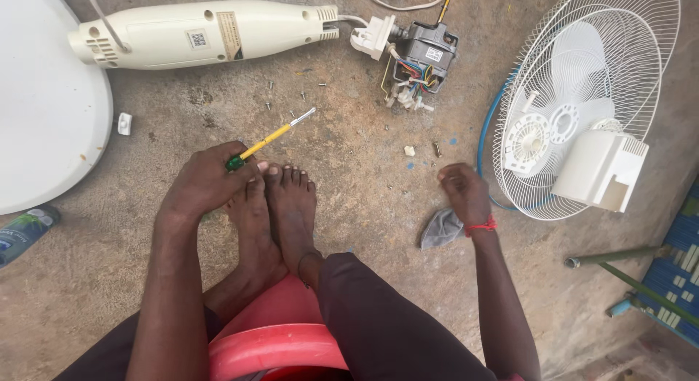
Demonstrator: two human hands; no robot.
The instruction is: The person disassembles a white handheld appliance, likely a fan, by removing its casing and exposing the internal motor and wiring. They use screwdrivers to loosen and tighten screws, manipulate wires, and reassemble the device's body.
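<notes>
Left hand (pixel 207 181): fingers wrapping the green handle of a screwdriver (pixel 269 139), resting over the bare feet (pixel 273 206). Screwdriver lying nearly flat just above the floor (pixel 349 199), long axis running diagonally, yellow shaft and metal tip pointing up and right toward the motor (pixel 422 57). Right hand (pixel 464 193): fingers curling loosely inward, holding nothing visible, hovering just above a grey cloth (pixel 440 228) on the floor. Small screws (pixel 295 90) lying scattered beyond the tip, one more bolt (pixel 437 149) sitting near the right hand. Motor sitting with coloured wires exposed, wired to a long white housing (pixel 204 33) lying sideways along the top. Wire fan guard (pixel 582 97) lying at the right like a shallow basket, holding the white blades (pixel 575 112) and a white box-shaped cover (pixel 601 170). White round base (pixel 44 104) showing at the left edge, a bottle (pixel 25 232) lying below it. Red stool (pixel 277 348) showing under the legs.
</notes>
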